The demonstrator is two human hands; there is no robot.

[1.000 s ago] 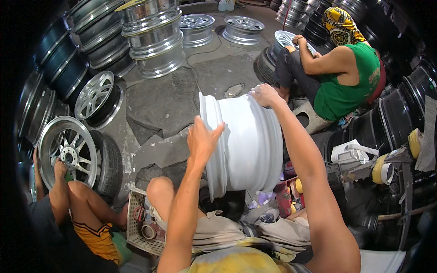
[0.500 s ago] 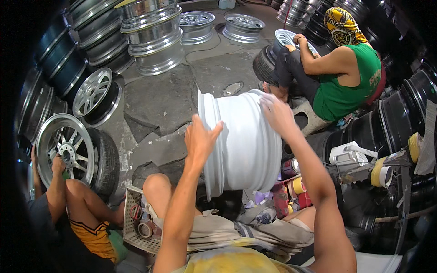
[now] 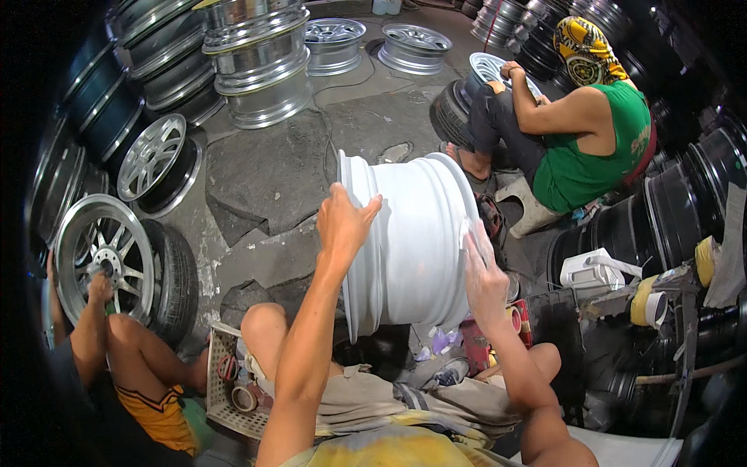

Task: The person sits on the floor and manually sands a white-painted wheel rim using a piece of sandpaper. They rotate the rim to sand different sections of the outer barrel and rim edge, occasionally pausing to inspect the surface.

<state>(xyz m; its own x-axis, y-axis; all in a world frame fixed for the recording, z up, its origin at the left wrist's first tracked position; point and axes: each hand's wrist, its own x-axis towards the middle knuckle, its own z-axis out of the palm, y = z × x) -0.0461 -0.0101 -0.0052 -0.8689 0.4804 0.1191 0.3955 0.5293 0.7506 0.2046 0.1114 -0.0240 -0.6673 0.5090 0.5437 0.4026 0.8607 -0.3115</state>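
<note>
Head view: a white wheel rim is lying on its side before the person's knees, its round barrel facing up, probably so that both edges are staying within reach. Something dark is showing beneath it; whether it is bearing the rim, I cannot tell. The left hand is curling narrowly over the left flange, thumb reaching onto the barrel, seemingly to keep the round body from rolling. The right hand is lying along the opposite flange, fingers nearly straight and close together, apparently pressing a small white piece against the edge; how firmly it is holding that piece, I cannot tell. A plastic crate is sitting beside the left knee, likely to keep scissors and a tape roll handy. To the left, a silver wheel is standing upright beside a tyre, a co-worker's hand perhaps steadying it.
</note>
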